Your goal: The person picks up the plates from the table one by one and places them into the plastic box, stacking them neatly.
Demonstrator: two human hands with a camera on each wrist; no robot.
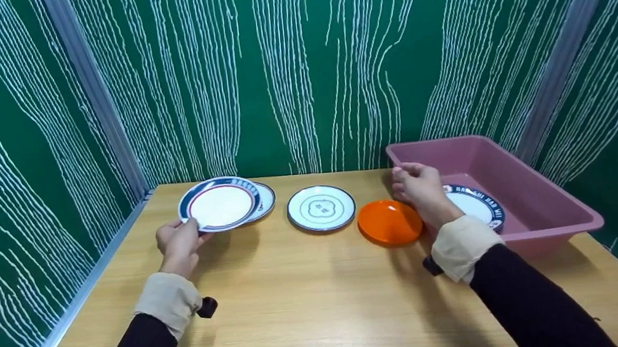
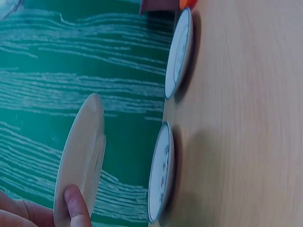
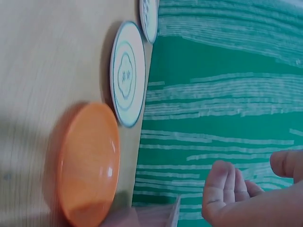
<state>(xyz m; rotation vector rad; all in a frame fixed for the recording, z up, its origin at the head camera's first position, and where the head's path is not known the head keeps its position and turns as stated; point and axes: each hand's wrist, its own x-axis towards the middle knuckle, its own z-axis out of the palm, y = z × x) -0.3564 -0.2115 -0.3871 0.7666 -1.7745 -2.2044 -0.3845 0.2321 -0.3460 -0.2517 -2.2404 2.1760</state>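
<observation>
My left hand (image 1: 179,244) grips the near rim of a blue-banded plate (image 1: 222,204) with a red inner ring, held above the table. In the left wrist view this plate (image 2: 78,161) shows its pale underside, with the thumb pressed on it. Behind it, partly hidden, a white plate (image 1: 265,200) with a dark rim lies on the table. A white plate with a line pattern (image 1: 321,208) lies in the middle, and an orange plate (image 1: 389,222) sits to its right. Over the pink tub's left edge my right hand (image 1: 421,185) hovers, fingers loosely bent, holding nothing.
The pink tub (image 1: 537,191) stands at the table's right side. Inside it lies a plate with a dark lettered rim (image 1: 474,206), partly behind the right wrist. Green walls with white streaks (image 1: 288,73) close off the back and both sides of the wooden table (image 1: 311,309).
</observation>
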